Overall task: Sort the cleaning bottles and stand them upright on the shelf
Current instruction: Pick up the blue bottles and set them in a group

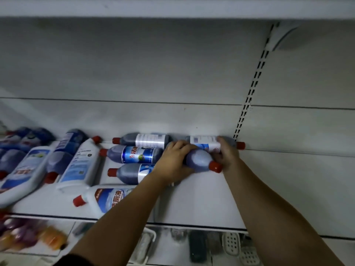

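Blue bottle in left hand, behind shelf edge.

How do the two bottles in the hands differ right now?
The front bottle lies angled, cap toward the front right; the back bottle lies along the back wall, cap pointing right. The left hand grips the front bottle, hiding its label; the right hand grips the back bottle, whose white label shows. Both are dark, red-capped and lying down.
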`<state>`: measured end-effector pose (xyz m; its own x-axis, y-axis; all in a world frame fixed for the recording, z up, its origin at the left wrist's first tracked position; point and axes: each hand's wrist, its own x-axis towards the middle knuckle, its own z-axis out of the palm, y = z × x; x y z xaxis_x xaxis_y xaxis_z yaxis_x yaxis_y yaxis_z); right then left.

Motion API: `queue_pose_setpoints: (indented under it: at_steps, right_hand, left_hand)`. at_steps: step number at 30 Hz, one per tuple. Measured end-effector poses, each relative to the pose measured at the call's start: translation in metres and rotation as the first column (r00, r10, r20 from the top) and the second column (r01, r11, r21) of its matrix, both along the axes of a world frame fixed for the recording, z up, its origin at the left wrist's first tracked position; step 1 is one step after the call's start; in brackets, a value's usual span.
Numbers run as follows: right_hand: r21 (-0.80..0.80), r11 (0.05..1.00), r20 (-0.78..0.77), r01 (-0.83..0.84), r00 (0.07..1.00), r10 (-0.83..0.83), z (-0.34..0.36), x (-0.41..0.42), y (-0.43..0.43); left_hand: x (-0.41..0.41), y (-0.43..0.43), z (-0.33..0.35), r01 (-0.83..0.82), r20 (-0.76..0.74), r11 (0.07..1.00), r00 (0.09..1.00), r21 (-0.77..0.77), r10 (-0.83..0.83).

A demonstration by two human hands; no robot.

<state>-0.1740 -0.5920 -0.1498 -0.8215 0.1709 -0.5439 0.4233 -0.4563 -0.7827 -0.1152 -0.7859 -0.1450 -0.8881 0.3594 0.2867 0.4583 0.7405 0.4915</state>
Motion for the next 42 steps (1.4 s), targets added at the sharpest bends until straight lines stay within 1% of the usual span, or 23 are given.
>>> queue_pose_setpoints:
  at_steps: [1,2,3,4,6,8,11,13,15,17,18,19,21,24,27,29,32,34,35,38,40,42]
  right_hand:
    - [0.042,0.998,-0.044,0.046,0.998,-0.044,0.0,0.004,0.001]
    - [0.097,0.987,-0.105,0.129,0.987,-0.119,0.001,0.008,0.002]
    - [0.106,0.974,-0.157,0.2,0.971,-0.183,0.004,0.011,0.004]
    - [0.092,0.968,-0.189,0.235,0.958,-0.215,0.009,0.014,0.008]
    - [0.121,0.962,-0.234,0.246,0.949,-0.213,0.027,0.024,0.015]
    - [0.175,0.959,-0.233,0.223,0.956,-0.179,0.043,0.038,0.024]
    - [0.113,0.968,-0.207,0.223,0.958,-0.197,0.058,0.064,0.037]
    - [0.046,0.977,-0.188,0.208,0.962,-0.196,0.069,0.084,0.043]
    - [0.007,0.98,-0.213,0.199,0.958,-0.193,0.086,0.106,0.047]
    - [0.009,0.984,-0.262,0.176,0.95,-0.168,0.099,0.125,0.054]
    - [0.023,0.987,-0.258,0.159,0.955,-0.148,0.106,0.137,0.057]
    - [0.042,0.99,-0.239,0.132,0.964,-0.119,0.113,0.15,0.06]
    - [0.055,0.997,-0.186,0.053,0.982,-0.042,0.127,0.178,0.066]
    - [-0.001,1.0,-0.15,-0.018,0.988,0.018,0.148,0.22,0.08]
    - [-0.074,0.995,-0.196,-0.07,0.979,0.054,0.172,0.266,0.095]
    - [-0.067,0.992,-0.212,-0.109,0.973,0.093,0.186,0.293,0.106]
    - [-0.007,0.987,-0.266,-0.158,0.952,0.151,0.21,0.325,0.117]
    - [0.005,0.984,-0.294,-0.18,0.94,0.173,0.229,0.341,0.119]
    - [0.007,0.981,-0.314,-0.193,0.931,0.186,0.241,0.348,0.119]
    - [0.079,0.971,-0.395,-0.228,0.887,0.24,0.274,0.36,0.118]
    - [0.169,0.968,-0.443,-0.187,0.863,0.244,0.295,0.367,0.114]
    - [0.26,0.957,-0.486,-0.125,0.84,0.242,0.314,0.372,0.106]
  left_hand:
    - [-0.001,0.0,0.001,0.001,0.012,0.999,1.0,0.04,-0.002]
    - [-0.001,0.001,0.003,-0.007,0.03,0.996,1.0,0.083,0.005]
    - [-0.002,0.001,0.006,-0.029,0.051,0.991,0.998,0.129,0.023]
    - [-0.001,0.002,0.01,-0.06,0.067,0.982,0.997,0.179,0.049]
    - [0.003,0.003,0.023,-0.132,0.15,0.945,0.985,0.298,0.09]
    - [0.012,0.007,0.041,-0.173,0.261,0.903,0.963,0.392,0.071]
    - [0.028,0.015,0.068,-0.209,0.364,0.868,0.931,0.45,0.036]
    - [0.042,0.021,0.084,-0.233,0.438,0.812,0.898,0.535,-0.031]
    - [0.06,0.028,0.1,-0.278,0.508,0.741,0.856,0.611,-0.098]
    - [0.081,0.037,0.118,-0.344,0.562,0.636,0.809,0.69,-0.172]
    - [0.092,0.043,0.126,-0.377,0.584,0.58,0.782,0.722,-0.218]
    - [0.102,0.048,0.133,-0.401,0.599,0.537,0.758,0.742,-0.26]
    - [0.123,0.059,0.146,-0.429,0.617,0.5,0.725,0.752,-0.305]
    - [0.163,0.077,0.168,-0.475,0.633,0.451,0.706,0.756,-0.318]
    - [0.202,0.093,0.186,-0.515,0.64,0.385,0.669,0.766,-0.379]
    - [0.224,0.1,0.197,-0.505,0.613,0.347,0.657,0.79,-0.439]
    - [0.256,0.108,0.214,-0.474,0.549,0.283,0.661,0.834,-0.511]
    - [0.275,0.113,0.228,-0.444,0.521,0.277,0.671,0.852,-0.527]
    - [0.283,0.115,0.236,-0.424,0.515,0.292,0.682,0.857,-0.52]
    - [0.295,0.119,0.265,-0.347,0.494,0.383,0.765,0.856,-0.412]
    - [0.296,0.119,0.287,-0.317,0.473,0.431,0.821,0.845,-0.322]
    - [0.297,0.117,0.312,-0.316,0.474,0.472,0.84,0.823,-0.265]
